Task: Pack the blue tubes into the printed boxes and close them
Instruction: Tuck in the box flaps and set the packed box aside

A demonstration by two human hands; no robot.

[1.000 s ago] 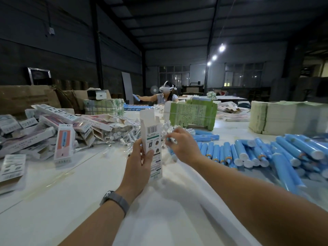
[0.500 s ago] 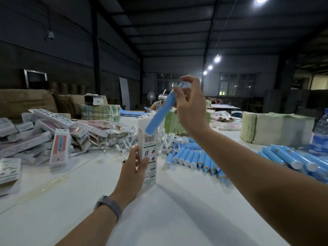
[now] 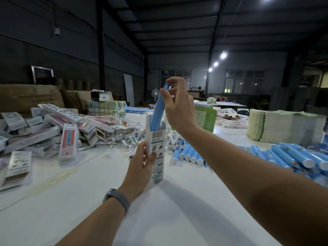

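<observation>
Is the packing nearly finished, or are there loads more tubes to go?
Loads more. Done: a pile of printed boxes lies at the left. In hand: the left hand holds an open box upright while the right hand slides a blue tube in, partway. Left: closing this box, then many loose tubes on the table.

I hold one blue tube (image 3: 158, 110) and one open printed box (image 3: 156, 148), one in each of my two hands. Near my right arm lies one row of about seven blue tubes (image 3: 188, 154), and further right one bigger heap of them (image 3: 292, 157), too many to count exactly. On the left is one pile of printed boxes (image 3: 53, 128); I cannot count them. One box with a pink front (image 3: 68, 141) stands upright. One stack of flat sheets (image 3: 284, 126) is at the right.
</observation>
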